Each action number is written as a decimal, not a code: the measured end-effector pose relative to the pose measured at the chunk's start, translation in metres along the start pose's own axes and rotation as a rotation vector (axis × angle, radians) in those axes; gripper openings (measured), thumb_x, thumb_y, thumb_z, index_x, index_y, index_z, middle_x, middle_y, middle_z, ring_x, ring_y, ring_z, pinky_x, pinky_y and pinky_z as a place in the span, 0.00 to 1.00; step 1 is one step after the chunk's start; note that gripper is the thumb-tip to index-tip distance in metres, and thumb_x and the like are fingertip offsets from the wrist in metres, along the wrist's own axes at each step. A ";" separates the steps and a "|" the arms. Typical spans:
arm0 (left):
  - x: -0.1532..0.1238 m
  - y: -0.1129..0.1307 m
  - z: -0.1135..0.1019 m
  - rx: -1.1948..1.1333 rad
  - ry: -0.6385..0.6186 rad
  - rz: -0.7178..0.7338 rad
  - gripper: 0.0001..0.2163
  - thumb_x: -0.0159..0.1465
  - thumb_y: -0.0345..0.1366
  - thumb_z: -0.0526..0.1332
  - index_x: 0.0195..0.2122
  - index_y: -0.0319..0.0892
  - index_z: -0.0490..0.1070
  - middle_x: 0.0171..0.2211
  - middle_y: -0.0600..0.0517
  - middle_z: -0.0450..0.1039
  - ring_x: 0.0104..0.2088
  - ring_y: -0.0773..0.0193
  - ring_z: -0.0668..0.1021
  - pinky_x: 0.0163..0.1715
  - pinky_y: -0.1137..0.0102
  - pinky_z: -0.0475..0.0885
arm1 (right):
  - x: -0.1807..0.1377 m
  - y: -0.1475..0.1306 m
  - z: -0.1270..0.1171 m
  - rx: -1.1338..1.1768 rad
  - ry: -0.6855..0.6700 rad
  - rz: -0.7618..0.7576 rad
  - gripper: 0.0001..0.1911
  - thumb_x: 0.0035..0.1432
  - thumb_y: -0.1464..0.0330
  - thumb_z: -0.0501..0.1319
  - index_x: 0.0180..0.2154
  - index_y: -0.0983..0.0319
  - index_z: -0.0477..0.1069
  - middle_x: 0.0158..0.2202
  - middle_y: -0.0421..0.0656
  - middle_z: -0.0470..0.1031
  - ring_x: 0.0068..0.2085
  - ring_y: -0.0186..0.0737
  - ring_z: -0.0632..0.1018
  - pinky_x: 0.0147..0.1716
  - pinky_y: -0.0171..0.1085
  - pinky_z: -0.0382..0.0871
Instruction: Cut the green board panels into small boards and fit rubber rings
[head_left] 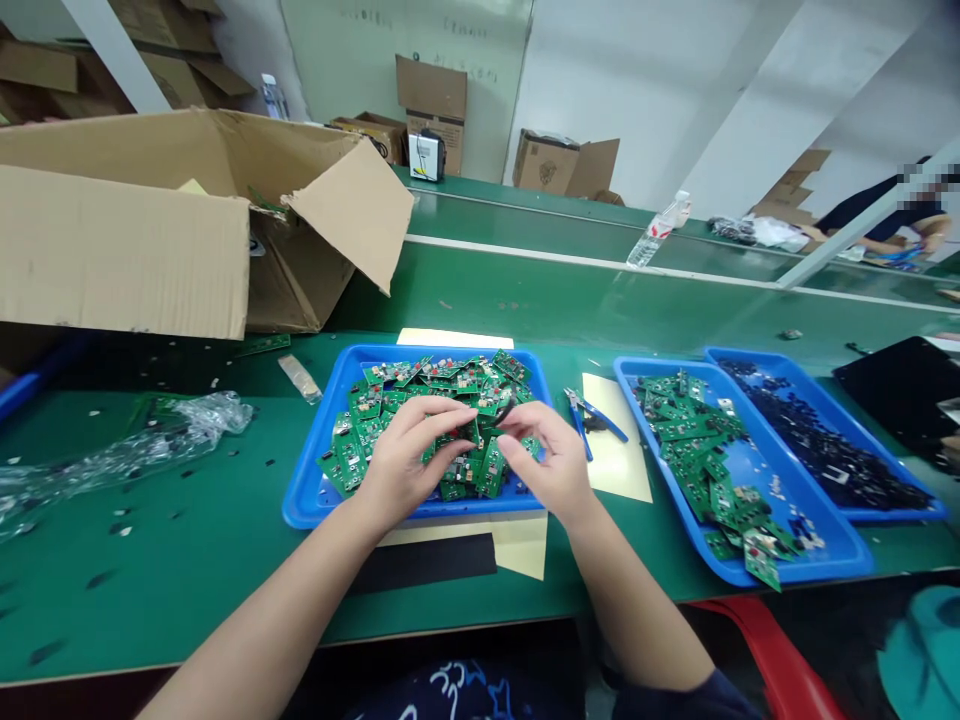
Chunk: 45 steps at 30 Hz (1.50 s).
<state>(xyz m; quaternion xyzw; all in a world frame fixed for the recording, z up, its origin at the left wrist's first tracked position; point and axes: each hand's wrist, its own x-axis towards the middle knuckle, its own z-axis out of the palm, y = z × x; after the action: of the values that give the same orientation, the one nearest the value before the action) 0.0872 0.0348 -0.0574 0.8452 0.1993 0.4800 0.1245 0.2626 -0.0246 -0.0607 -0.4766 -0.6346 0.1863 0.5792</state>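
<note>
A blue tray in front of me holds a heap of several small green circuit boards. My left hand hovers over the heap with its fingers curled, pinching a board at its fingertips. My right hand meets it from the right, fingers closed on the same board or a small dark part; I cannot tell which. Both hands sit above the tray's near half.
Blue-handled cutters lie on yellow paper right of the tray. Two more blue trays stand to the right, one with green boards, one with dark parts. An open cardboard box and crumpled plastic are at left. A person's arm is far right.
</note>
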 end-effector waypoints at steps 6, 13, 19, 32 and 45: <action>0.000 0.002 0.002 -0.009 -0.077 0.040 0.13 0.61 0.28 0.60 0.47 0.44 0.68 0.40 0.48 0.71 0.40 0.63 0.75 0.38 0.66 0.74 | 0.000 -0.004 0.005 -0.072 0.043 -0.184 0.05 0.56 0.74 0.58 0.30 0.60 0.69 0.29 0.42 0.73 0.34 0.39 0.76 0.34 0.39 0.72; 0.000 0.003 0.003 -0.085 -0.104 -0.117 0.12 0.62 0.34 0.58 0.48 0.43 0.68 0.37 0.48 0.72 0.37 0.63 0.76 0.36 0.67 0.74 | -0.001 0.002 0.003 -0.192 0.000 -0.443 0.11 0.55 0.79 0.57 0.37 0.60 0.72 0.34 0.46 0.74 0.37 0.40 0.76 0.34 0.39 0.74; 0.001 0.001 -0.003 0.001 -0.001 0.048 0.15 0.61 0.28 0.59 0.48 0.45 0.67 0.41 0.47 0.71 0.41 0.61 0.75 0.39 0.65 0.74 | -0.003 0.006 0.012 0.162 -0.088 0.178 0.14 0.57 0.69 0.56 0.46 0.59 0.69 0.40 0.46 0.73 0.33 0.36 0.77 0.32 0.38 0.75; -0.004 -0.005 0.000 0.089 -0.018 0.169 0.17 0.60 0.24 0.58 0.50 0.45 0.67 0.43 0.46 0.70 0.45 0.60 0.74 0.44 0.61 0.73 | 0.002 0.002 0.010 0.698 -0.251 0.638 0.15 0.43 0.59 0.69 0.27 0.62 0.69 0.19 0.36 0.72 0.19 0.30 0.72 0.19 0.31 0.68; -0.002 -0.007 -0.001 0.153 0.021 0.139 0.17 0.59 0.25 0.60 0.49 0.45 0.68 0.41 0.46 0.72 0.41 0.59 0.75 0.38 0.64 0.74 | 0.002 0.002 0.013 0.721 -0.253 0.752 0.18 0.44 0.55 0.67 0.26 0.63 0.70 0.19 0.37 0.72 0.19 0.31 0.74 0.19 0.31 0.69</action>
<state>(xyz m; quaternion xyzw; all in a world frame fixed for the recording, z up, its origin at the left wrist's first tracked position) 0.0840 0.0401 -0.0619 0.8591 0.1775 0.4795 0.0237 0.2514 -0.0175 -0.0644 -0.4156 -0.3805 0.6431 0.5186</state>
